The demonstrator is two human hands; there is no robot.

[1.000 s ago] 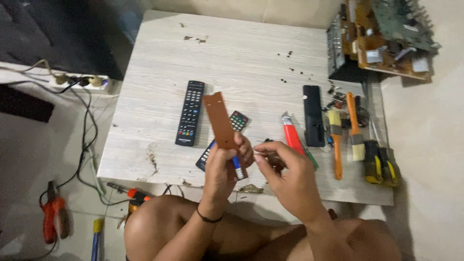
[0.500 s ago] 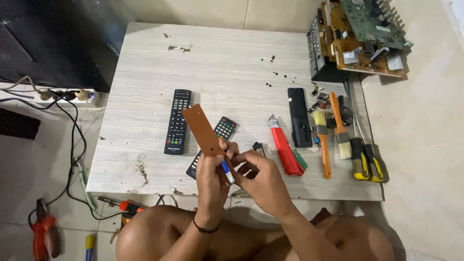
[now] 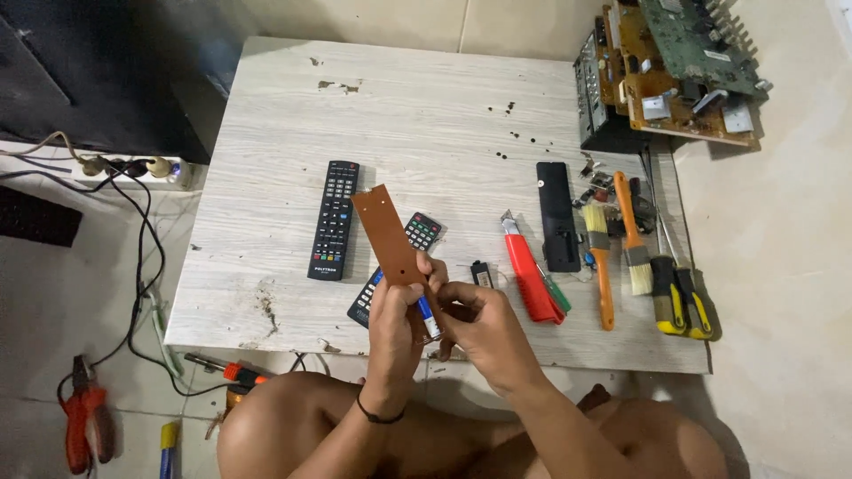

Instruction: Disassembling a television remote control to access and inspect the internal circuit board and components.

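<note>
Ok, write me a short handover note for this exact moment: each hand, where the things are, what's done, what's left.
Left hand: holds the brown circuit board upright by its lower end, along with a small white and blue tube.
Right hand: fingertips at the board's lower end and the tube.
On the table: black remote, a second remote partly behind the board, a black cover, red cutter, brushes, screwdrivers.
Done: board is out in the hands.
Left: board and cover are still apart.

The left hand [image 3: 397, 321] hides the brown board's [image 3: 390, 238] lower end; the pliers [image 3: 84, 417] are blurred.
</note>
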